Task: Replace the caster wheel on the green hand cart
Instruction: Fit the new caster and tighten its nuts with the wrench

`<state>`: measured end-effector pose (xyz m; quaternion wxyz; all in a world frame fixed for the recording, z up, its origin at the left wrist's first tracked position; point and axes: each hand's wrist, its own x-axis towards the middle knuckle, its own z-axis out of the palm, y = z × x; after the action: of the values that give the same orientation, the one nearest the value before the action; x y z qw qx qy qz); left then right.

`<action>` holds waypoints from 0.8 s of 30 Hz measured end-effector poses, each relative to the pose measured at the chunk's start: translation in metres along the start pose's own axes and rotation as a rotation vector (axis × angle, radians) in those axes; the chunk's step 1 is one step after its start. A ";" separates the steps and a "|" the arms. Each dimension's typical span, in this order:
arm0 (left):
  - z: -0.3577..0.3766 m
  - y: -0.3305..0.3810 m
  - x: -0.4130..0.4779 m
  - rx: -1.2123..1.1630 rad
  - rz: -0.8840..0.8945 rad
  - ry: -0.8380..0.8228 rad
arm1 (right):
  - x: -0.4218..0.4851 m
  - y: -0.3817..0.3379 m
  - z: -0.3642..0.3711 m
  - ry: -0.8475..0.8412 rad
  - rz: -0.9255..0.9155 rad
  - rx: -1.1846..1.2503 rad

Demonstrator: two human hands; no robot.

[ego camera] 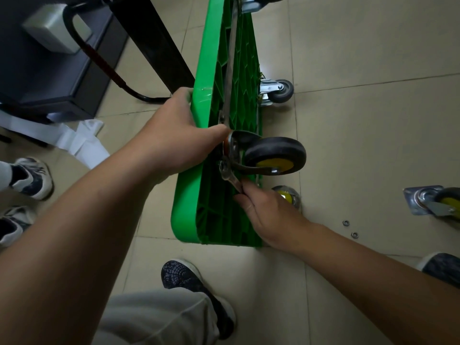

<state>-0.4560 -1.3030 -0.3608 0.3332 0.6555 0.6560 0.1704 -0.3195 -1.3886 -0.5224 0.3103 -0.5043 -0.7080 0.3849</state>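
As cart [187, 207] stands edgewise, right hand [268, 216] holds wrench [229, 176]

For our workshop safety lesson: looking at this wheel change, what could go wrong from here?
The wrench could slip, knocking the right hand into the ribs of the cart. The cart, stood on edge and steadied by the left hand, might tip. The loose washers on the floor could get kicked away.
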 end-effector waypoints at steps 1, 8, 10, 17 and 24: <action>0.000 0.000 0.000 0.005 0.000 0.004 | -0.001 -0.001 0.000 -0.014 0.007 0.007; -0.001 0.000 0.000 -0.016 0.007 0.001 | -0.024 -0.033 -0.004 -0.069 0.156 0.152; -0.001 0.001 0.000 -0.030 0.003 -0.008 | -0.032 -0.057 -0.007 -0.098 0.232 0.251; -0.002 0.000 -0.003 -0.067 0.004 -0.022 | -0.045 -0.127 -0.015 -0.205 0.525 0.942; -0.003 -0.002 0.000 -0.097 -0.003 -0.054 | -0.052 -0.073 -0.020 -0.017 0.286 0.313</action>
<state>-0.4597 -1.3029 -0.3594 0.3825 0.6421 0.6385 0.1838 -0.3221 -1.4477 -0.4517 0.3211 -0.5422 -0.5634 0.5344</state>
